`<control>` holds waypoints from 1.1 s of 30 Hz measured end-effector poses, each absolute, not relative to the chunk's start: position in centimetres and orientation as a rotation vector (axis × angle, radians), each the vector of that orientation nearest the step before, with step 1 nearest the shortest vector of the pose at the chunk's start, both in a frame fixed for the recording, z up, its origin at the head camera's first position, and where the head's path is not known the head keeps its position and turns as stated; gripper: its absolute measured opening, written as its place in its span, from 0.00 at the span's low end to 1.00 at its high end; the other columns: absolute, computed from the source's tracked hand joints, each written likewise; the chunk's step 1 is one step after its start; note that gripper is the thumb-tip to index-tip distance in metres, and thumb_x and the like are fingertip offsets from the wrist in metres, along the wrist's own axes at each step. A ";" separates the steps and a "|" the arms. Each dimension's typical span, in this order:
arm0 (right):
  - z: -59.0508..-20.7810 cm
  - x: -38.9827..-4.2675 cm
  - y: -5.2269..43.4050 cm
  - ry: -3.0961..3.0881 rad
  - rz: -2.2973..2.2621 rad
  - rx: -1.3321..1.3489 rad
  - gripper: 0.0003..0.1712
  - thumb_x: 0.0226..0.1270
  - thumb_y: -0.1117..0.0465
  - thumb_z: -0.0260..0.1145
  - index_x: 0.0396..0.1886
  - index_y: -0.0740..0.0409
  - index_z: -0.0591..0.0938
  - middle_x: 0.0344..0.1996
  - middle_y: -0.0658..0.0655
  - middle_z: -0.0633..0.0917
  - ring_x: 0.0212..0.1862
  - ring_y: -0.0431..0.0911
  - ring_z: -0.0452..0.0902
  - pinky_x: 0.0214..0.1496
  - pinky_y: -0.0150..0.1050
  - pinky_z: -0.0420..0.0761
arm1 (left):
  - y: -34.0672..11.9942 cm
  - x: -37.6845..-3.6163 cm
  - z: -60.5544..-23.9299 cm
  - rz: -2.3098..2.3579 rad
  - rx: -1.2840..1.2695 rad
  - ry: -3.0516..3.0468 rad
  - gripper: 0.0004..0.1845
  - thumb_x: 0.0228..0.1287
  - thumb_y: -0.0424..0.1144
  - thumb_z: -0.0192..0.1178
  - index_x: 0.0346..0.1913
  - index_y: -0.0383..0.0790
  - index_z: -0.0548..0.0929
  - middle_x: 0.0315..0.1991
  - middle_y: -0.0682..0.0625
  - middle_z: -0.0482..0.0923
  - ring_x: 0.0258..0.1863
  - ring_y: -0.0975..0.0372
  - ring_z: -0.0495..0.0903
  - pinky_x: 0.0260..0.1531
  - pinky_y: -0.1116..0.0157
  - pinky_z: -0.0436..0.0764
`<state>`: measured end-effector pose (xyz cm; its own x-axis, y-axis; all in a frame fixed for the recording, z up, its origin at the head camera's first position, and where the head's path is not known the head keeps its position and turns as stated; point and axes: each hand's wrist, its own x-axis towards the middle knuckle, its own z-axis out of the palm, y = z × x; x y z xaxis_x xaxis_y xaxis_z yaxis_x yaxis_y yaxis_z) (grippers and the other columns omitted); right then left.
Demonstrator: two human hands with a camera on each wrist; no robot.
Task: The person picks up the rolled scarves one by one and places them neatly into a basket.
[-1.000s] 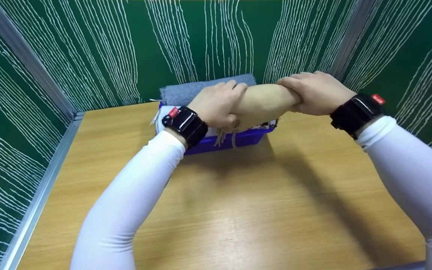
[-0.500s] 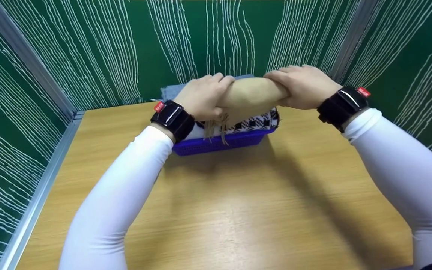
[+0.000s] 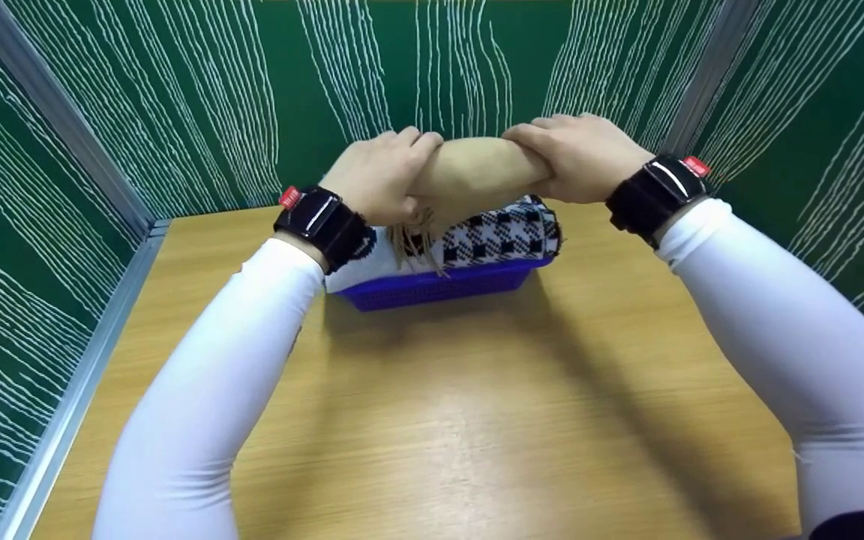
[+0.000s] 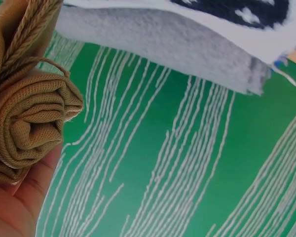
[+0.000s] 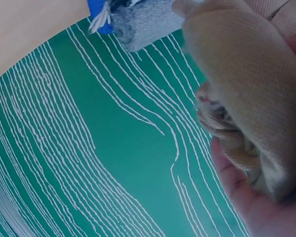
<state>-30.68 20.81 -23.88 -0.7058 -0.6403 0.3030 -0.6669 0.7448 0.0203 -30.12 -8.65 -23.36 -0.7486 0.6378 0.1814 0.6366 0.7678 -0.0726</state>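
Both hands hold a rolled tan scarf (image 3: 477,169) in the air, in front of and above a blue-purple basket (image 3: 439,289). My left hand (image 3: 379,176) grips its left end, where tan fringe (image 3: 413,240) hangs down. At the other end, my right hand (image 3: 578,157) curls its fingers over the roll. The spiral layers of the rolled scarf (image 4: 32,118) face the left wrist camera, with fingers of the left hand (image 4: 34,187) beneath. In the right wrist view, the right hand (image 5: 241,197) supports the scarf (image 5: 251,74) from below.
In the basket lie a black-and-white houndstooth scarf (image 3: 503,232) and a white one with a dark pattern (image 3: 379,259). A grey rolled scarf (image 4: 158,44) is at the back. The wooden table (image 3: 439,420) meets green walls (image 3: 469,75) with white wavy lines.
Both hands have carried the tan scarf up and to the left. More of the houndstooth scarf shows now, while the grey one is hidden behind the hands in the head view.
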 end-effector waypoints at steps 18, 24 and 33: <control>-23.3 -32.7 17.3 -2.679 0.086 0.995 0.41 0.60 0.65 0.77 0.75 0.60 0.76 0.63 0.69 0.85 0.63 0.69 0.82 0.67 0.70 0.81 | -11.5 -31.3 -22.3 -0.005 -0.910 -2.776 0.45 0.56 0.40 0.79 0.76 0.36 0.71 0.66 0.36 0.79 0.65 0.41 0.80 0.66 0.40 0.83; -23.4 -33.8 16.6 -2.696 0.112 0.975 0.41 0.61 0.66 0.76 0.76 0.59 0.75 0.64 0.70 0.84 0.65 0.69 0.81 0.69 0.71 0.79 | -12.1 -31.7 -22.0 0.003 -0.879 -2.766 0.44 0.55 0.35 0.78 0.75 0.36 0.71 0.65 0.36 0.79 0.64 0.40 0.80 0.66 0.40 0.83; -23.8 -35.1 15.7 -2.743 0.120 0.945 0.42 0.61 0.66 0.76 0.77 0.59 0.74 0.64 0.70 0.83 0.65 0.70 0.80 0.72 0.70 0.77 | -12.5 -32.8 -22.8 0.016 -0.848 -2.749 0.42 0.55 0.33 0.77 0.74 0.35 0.71 0.66 0.35 0.78 0.64 0.39 0.80 0.66 0.41 0.83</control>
